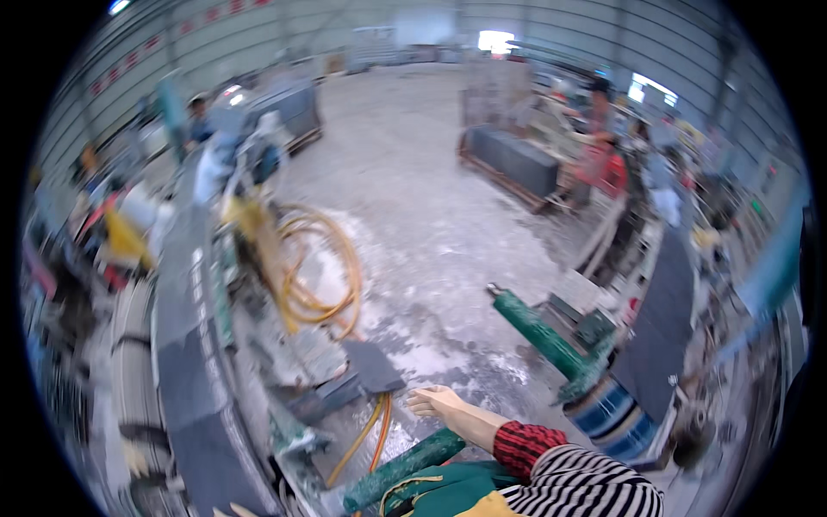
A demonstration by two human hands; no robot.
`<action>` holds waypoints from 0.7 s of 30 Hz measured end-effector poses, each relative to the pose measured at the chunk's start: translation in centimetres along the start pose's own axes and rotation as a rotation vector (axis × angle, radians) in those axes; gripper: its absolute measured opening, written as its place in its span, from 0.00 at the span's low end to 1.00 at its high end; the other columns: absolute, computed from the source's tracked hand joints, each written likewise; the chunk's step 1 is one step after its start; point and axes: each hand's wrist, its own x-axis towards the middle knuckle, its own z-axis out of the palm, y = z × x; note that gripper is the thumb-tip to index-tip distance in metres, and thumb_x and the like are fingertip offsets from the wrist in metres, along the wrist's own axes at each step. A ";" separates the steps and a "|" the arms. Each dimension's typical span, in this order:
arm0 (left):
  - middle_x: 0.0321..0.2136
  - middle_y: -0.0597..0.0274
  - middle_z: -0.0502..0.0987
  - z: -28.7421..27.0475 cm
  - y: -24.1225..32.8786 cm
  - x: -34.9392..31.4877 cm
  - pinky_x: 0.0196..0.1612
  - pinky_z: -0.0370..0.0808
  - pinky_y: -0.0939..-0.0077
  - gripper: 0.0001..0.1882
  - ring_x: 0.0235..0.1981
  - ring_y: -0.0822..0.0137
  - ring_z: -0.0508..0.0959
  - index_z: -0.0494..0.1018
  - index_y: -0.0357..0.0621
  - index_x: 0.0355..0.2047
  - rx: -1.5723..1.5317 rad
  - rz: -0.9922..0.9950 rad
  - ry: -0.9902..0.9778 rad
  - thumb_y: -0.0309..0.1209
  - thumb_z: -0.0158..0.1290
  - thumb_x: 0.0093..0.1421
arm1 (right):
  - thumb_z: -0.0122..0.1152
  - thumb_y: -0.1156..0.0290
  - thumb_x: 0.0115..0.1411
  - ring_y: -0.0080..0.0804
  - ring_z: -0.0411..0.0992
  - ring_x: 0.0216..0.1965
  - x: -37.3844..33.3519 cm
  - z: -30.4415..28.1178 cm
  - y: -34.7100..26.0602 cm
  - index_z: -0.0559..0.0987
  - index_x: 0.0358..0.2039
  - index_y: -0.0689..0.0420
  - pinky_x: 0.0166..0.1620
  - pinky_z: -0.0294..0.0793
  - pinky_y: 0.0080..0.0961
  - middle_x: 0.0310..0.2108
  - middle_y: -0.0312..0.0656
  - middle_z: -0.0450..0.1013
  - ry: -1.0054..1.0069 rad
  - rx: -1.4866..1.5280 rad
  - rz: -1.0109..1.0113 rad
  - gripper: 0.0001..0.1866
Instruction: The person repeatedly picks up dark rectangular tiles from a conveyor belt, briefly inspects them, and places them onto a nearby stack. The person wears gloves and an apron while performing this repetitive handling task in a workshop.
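Note:
My right hand (438,403) reaches leftward from a red-and-black cuff and a striped sleeve. Its fingers are stretched out, with nothing visible in them. The fingertips are closest to the corner of a dark grey slab (372,366); whether they touch it cannot be told. Beneath the forearm runs a green roller (405,470). At the lower edge only pale fingertips of my left hand (233,511) show, stretched apart beside a line of dark grey slabs (202,422). The rest of that hand is out of view.
A yellow hose (349,293) lies coiled on the concrete floor (405,172). To the right, a green cylinder (538,332) juts out near a blue-and-white drum (612,422). Dark stone blocks (512,159) stand farther off. Blurred people (599,164) are at the far right.

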 end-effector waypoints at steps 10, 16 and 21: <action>0.57 0.43 0.66 0.0 1.0 0.5 0.61 0.60 0.48 0.26 0.58 0.41 0.64 0.66 0.40 0.57 0.270 -0.035 -0.150 0.45 0.45 0.65 | 0.44 0.59 0.66 0.49 0.75 0.35 2.2 -19.7 11.4 0.73 0.44 0.59 0.39 0.76 0.43 0.44 0.55 0.73 0.241 0.330 -0.031 0.17; 0.57 0.45 0.67 0.2 -0.4 0.3 0.59 0.62 0.47 0.25 0.57 0.40 0.65 0.67 0.43 0.56 0.320 -0.037 -0.202 0.45 0.44 0.65 | 0.43 0.60 0.63 0.36 0.65 0.26 -1.2 -26.1 17.5 0.69 0.26 0.53 0.29 0.66 0.34 0.26 0.41 0.63 0.290 0.366 0.091 0.13; 0.56 0.46 0.67 0.1 -2.7 -0.6 0.59 0.63 0.49 0.24 0.57 0.39 0.64 0.66 0.43 0.56 0.380 0.010 -0.161 0.44 0.44 0.66 | 0.52 0.61 0.61 0.37 0.71 0.24 0.9 -22.0 14.9 0.73 0.29 0.55 0.25 0.72 0.33 0.29 0.43 0.71 0.563 0.182 0.085 0.11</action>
